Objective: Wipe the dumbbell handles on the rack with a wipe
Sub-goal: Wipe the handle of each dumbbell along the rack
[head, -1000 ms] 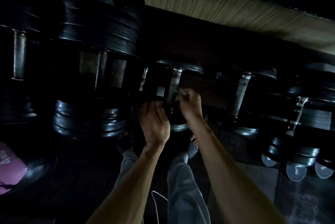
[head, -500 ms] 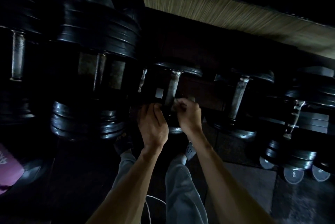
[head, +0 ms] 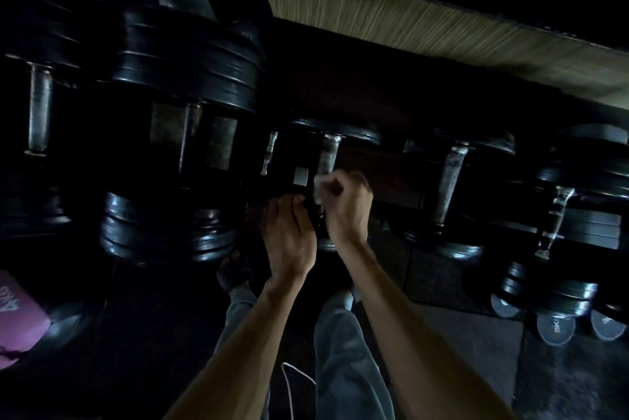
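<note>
Black dumbbells lie in a row on a dark rack. My right hand (head: 345, 207) holds a pale wipe (head: 319, 186) curled round the lower part of the middle dumbbell's steel handle (head: 329, 156). Only the handle's upper part shows above my fingers. My left hand (head: 289, 236) rests beside it on the dumbbell's near black head, fingers mostly straight, fingertips by the rack edge. A second small dumbbell's handle (head: 449, 181) lies to the right. A big dumbbell (head: 183, 134) fills the left.
More dumbbells (head: 558, 215) sit at the right, with weight plates (head: 554, 327) on the dark floor below them. A pink mat (head: 17, 314) lies at the far left. My legs and feet stand under the rack edge. A wood-grain strip (head: 408, 25) runs behind.
My right hand has slid up along the middle handle with the wipe. My left hand stays on the near head. The view shifted slightly.
</note>
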`<state>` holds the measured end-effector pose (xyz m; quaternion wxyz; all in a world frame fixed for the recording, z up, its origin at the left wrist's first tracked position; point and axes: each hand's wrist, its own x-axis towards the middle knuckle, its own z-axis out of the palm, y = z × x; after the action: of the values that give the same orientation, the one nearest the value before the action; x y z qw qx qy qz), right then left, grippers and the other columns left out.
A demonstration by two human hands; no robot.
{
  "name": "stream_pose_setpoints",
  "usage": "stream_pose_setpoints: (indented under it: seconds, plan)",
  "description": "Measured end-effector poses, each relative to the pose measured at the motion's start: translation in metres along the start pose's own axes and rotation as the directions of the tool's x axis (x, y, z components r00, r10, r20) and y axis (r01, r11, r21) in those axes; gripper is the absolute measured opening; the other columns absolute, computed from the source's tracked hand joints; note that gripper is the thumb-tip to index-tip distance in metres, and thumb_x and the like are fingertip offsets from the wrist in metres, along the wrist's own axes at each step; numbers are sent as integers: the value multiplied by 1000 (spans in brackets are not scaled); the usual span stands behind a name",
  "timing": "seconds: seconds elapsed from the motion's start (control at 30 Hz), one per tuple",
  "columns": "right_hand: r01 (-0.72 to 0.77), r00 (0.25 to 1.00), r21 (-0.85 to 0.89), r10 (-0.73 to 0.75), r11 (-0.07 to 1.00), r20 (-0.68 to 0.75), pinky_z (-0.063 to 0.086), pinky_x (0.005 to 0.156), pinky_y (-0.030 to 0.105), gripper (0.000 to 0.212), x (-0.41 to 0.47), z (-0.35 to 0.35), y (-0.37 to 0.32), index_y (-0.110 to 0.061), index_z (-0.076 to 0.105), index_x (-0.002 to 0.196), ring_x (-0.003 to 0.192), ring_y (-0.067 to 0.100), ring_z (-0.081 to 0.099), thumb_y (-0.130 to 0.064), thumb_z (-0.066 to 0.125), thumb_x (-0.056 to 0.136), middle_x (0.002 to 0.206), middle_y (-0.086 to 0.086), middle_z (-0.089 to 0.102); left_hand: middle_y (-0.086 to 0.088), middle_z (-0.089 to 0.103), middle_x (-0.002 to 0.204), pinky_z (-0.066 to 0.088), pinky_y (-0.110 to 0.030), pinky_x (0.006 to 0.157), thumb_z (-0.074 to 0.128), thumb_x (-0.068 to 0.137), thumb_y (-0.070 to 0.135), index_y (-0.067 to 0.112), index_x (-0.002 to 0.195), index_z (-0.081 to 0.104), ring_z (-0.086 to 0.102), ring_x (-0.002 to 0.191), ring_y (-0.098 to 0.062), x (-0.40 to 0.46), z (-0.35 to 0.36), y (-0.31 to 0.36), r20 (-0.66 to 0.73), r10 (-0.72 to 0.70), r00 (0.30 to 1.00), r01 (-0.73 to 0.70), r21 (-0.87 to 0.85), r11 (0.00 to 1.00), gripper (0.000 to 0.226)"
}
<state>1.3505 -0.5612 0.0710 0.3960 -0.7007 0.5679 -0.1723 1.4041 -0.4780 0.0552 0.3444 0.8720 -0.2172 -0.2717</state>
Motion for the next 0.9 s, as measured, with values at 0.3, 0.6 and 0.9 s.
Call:
stream_pose_setpoints:
  seconds: [0.3,0.6,0.9]
  plan:
    - [14,1000,59,-15,998,17,46,62,7,4,-5,-5,14,-9,73,85,71,9,64,-9,75,88,84,4,69,-8,68,99,45,-45,92,25,96,35,11,101,67,58,97,-27,-1,-2,-1,-9,33,999,-33,17,999,49]
    - [-168,951,289,78,943,298,56,77,23,9,-17,-30,25,-13,76,100,80,9,73,-14,70,93,83,-3,75,1,51,137,38,-32,107,60,90,22,20,139,51,48,127,-15,16,-30,-8,330,293,898,-289,-62,955,49]
    - [-222,971,416,163,882,174,58,73,26,11,-26,-33,27,-11,70,100,78,15,73,-11,73,90,84,3,75,4,73,87,52,-18,75,74,86,16,14,93,69,70,81,-5,40,-41,18,551,162,819,-22,-250,968,9]
